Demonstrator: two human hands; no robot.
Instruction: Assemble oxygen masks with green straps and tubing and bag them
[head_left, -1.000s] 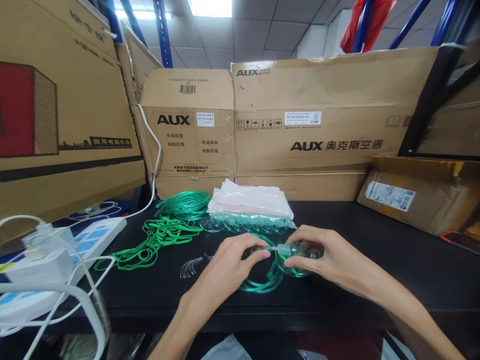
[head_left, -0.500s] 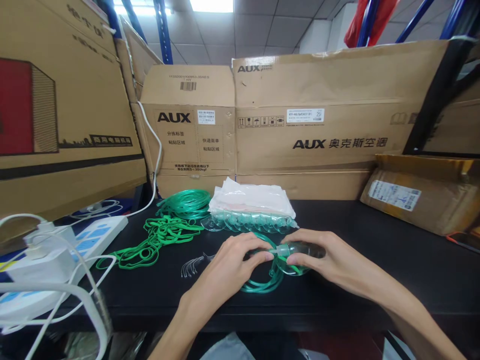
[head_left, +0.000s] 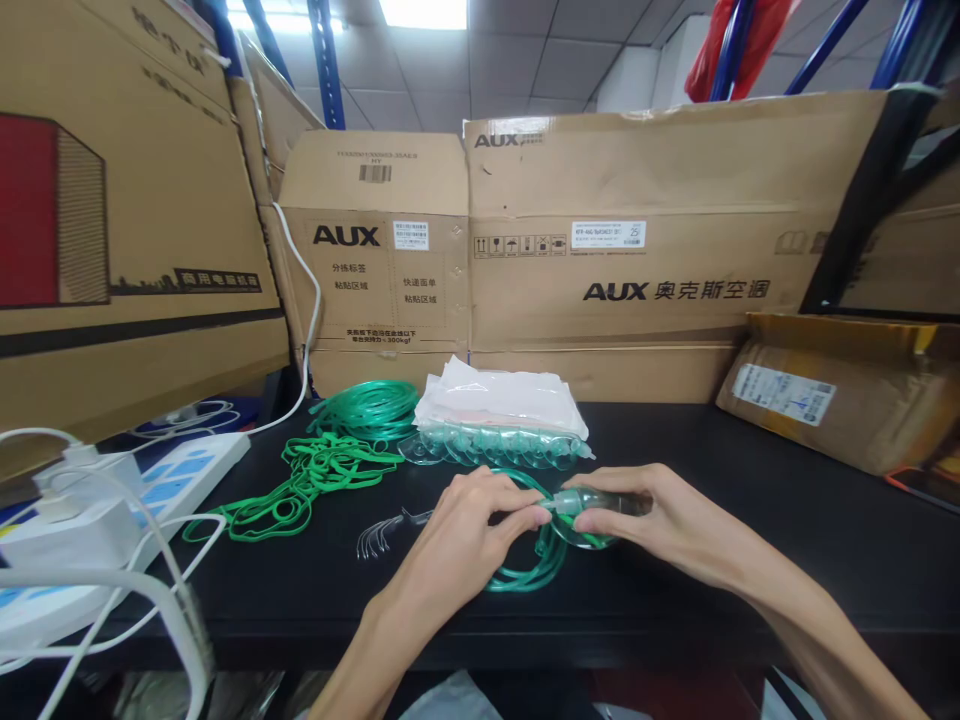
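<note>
Over the black table (head_left: 300, 600), the left hand (head_left: 465, 535) pinches the end of a green tube (head_left: 525, 580), which lies coiled below; the right hand (head_left: 667, 520), half curled, grips a see-through green mask (head_left: 606, 501), its narrow nozzle (head_left: 570, 501) pointing toward the left hand.

Short back carton (head_left: 367, 290): AUX, 300kgf; long back carton (head_left: 660, 200): AUX 奥克斯空调, 25 on white label (head_left: 608, 235)

The left fingers (head_left: 525, 518) hide part of the coiled, translucent green plastic tube (head_left: 529, 580); the right fingers (head_left: 604, 522) cover much of the transparent green plastic mask (head_left: 604, 498). The left edge cuts off the long white plastic power strip (head_left: 196, 463). Small print on the wide white label (head_left: 608, 234) is unreadable.
</note>
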